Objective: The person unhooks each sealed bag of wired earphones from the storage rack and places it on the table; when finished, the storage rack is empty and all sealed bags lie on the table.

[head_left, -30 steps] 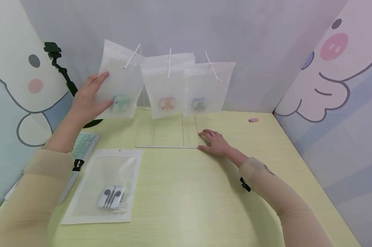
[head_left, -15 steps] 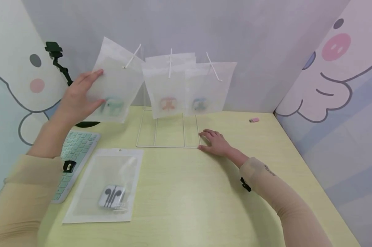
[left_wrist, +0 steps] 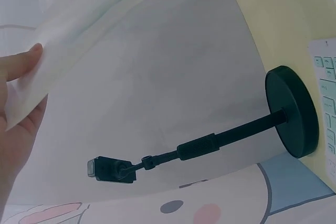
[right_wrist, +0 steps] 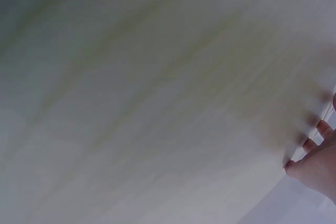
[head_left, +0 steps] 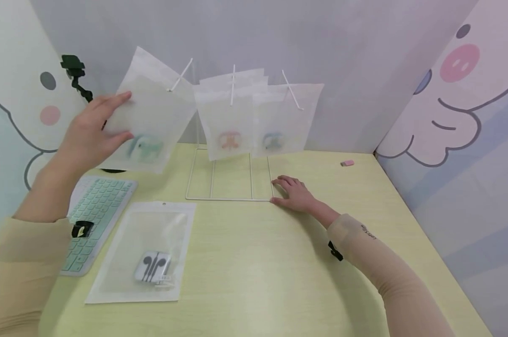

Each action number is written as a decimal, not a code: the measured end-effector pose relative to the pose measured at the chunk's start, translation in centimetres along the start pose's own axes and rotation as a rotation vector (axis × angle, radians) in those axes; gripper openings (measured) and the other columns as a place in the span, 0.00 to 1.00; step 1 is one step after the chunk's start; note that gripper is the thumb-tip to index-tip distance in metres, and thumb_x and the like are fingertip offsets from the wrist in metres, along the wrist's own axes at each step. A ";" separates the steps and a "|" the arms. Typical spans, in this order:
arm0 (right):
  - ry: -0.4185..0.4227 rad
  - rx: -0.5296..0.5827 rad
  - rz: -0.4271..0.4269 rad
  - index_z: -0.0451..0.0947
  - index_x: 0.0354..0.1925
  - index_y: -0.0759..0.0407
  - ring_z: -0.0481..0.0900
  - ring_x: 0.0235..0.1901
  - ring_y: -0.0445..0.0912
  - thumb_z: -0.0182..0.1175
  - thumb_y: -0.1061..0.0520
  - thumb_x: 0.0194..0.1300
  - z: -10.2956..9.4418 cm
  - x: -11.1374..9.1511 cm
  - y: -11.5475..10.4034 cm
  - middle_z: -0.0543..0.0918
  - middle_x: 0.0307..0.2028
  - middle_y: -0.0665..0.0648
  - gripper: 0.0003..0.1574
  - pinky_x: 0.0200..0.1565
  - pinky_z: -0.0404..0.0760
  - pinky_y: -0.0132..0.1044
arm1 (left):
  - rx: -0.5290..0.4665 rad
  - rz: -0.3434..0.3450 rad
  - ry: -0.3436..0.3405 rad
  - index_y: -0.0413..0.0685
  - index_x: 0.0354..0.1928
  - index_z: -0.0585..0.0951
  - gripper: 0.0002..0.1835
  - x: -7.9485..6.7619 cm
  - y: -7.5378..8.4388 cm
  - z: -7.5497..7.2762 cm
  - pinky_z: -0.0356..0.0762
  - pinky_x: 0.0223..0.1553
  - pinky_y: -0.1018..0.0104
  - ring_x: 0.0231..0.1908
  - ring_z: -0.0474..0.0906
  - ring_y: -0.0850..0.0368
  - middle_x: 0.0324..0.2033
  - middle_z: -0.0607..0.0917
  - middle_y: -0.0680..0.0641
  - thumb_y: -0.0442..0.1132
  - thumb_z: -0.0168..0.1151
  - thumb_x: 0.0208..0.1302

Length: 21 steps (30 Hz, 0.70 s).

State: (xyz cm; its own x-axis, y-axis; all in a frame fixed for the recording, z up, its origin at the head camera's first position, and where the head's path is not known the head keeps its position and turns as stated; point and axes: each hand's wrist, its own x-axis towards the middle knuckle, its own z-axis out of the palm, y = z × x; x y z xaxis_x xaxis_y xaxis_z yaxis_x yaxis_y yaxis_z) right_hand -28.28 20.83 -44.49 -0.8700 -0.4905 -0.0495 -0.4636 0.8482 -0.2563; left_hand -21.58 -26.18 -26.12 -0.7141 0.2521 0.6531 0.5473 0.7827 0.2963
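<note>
My left hand [head_left: 87,131] pinches the left edge of a translucent white pouch [head_left: 157,107], thumb in front and fingers behind. A green item [head_left: 146,147] shows through the pouch, which is tilted and overlaps the left hook [head_left: 180,75] of a white wire rack [head_left: 220,200]. The left wrist view shows the pouch edge [left_wrist: 58,56] between thumb and fingers. At the front right corner of the rack's base, my right hand [head_left: 295,195] rests with fingers spread along the side wire. In the right wrist view, fingertips [right_wrist: 310,145] touch down on the tabletop.
Other pouches hang on the rack: one with an orange item [head_left: 230,140], one with a blue item [head_left: 273,141]. A flat pouch with an earphone box [head_left: 152,267] lies front left, beside a green keyboard [head_left: 98,220]. A black stand [left_wrist: 247,132] is behind. A pink eraser-like piece [head_left: 347,163] lies right.
My left hand has moved left and slightly down, drawing the green-item pouch's lower part left and tilting it further. My right hand has stayed at the rack's base.
</note>
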 end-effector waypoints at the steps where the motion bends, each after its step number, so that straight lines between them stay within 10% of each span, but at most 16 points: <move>1: 0.002 0.001 0.000 0.59 0.69 0.50 0.54 0.67 0.63 0.56 0.34 0.63 0.0 0.0 0.0 0.57 0.70 0.60 0.44 0.64 0.53 0.61 | 0.000 0.002 0.002 0.52 0.69 0.65 0.45 0.0 0.1 -0.1 0.53 0.52 0.91 0.53 0.70 0.39 0.58 0.72 0.37 0.21 0.70 0.47; 21: -0.004 0.004 0.001 0.60 0.69 0.50 0.54 0.68 0.63 0.56 0.34 0.62 0.2 0.2 0.0 0.57 0.70 0.60 0.44 0.64 0.53 0.62 | 0.044 0.070 -0.020 0.52 0.68 0.67 0.47 -1.5 1.6 -3.1 0.51 0.54 0.90 0.58 0.68 0.53 0.57 0.75 0.38 0.18 0.70 0.42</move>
State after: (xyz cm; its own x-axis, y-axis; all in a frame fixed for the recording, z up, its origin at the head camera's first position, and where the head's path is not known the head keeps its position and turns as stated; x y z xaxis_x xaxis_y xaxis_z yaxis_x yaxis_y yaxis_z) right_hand -28.39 20.67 -44.71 -0.8699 -0.4903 -0.0542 -0.4618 0.8480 -0.2600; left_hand -18.29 -27.01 -24.48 -0.6834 0.3184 0.6569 0.5769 0.7870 0.2187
